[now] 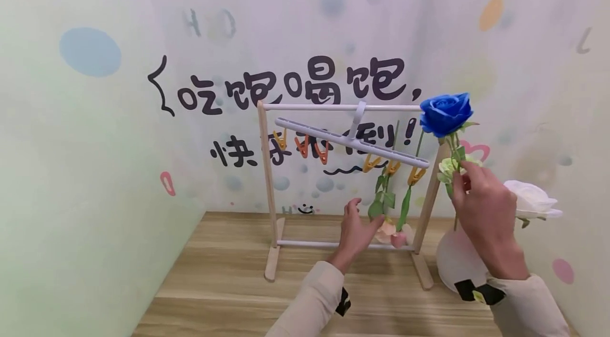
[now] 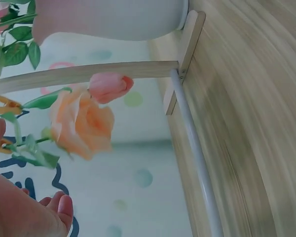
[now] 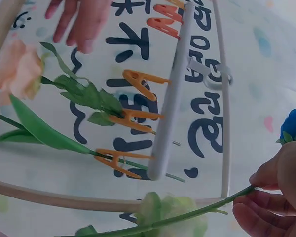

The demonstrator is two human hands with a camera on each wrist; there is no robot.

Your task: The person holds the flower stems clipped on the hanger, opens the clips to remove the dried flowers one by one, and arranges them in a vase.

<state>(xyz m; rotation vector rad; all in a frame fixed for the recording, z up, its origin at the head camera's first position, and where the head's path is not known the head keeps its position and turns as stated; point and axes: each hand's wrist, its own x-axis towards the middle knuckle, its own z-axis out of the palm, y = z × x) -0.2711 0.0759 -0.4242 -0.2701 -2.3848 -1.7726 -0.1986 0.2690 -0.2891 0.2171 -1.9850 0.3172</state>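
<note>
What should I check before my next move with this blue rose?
1. Blue rose secure: ok, the right hand pinches its stem, bloom up.
2. Left hand free: ok, it holds nothing.
3. Hanger level: not ok, it slopes down to the right.
4. Free clip: ok, the orange one beside the peach rose's clip has no stem.
5. Peach rose and pink tulip clipped: ok, both hang bloom down.
6. Free clip's grip strength: cannot tell.
</note>
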